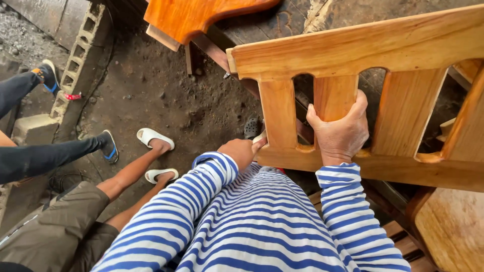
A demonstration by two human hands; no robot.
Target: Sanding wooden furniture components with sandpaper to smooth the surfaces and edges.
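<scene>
The slatted wooden frame (pixel 363 100) stands ahead and to the right, its top rail above, its bottom rail nearest the person. The right hand (pixel 340 132) sits on a middle slat, fingers (pixel 360 108) wrapped around it. The left hand (pixel 242 151) is just left of that, touching the frame's lower left corner. Behind the frame, up top, a curved wooden panel (pixel 196 17) lies further off. Left of the person, on the dirt floor (pixel 166 95), another person's feet rest in sandals (pixel 154 137). A concrete block (pixel 80 45) lies at far left.
</scene>
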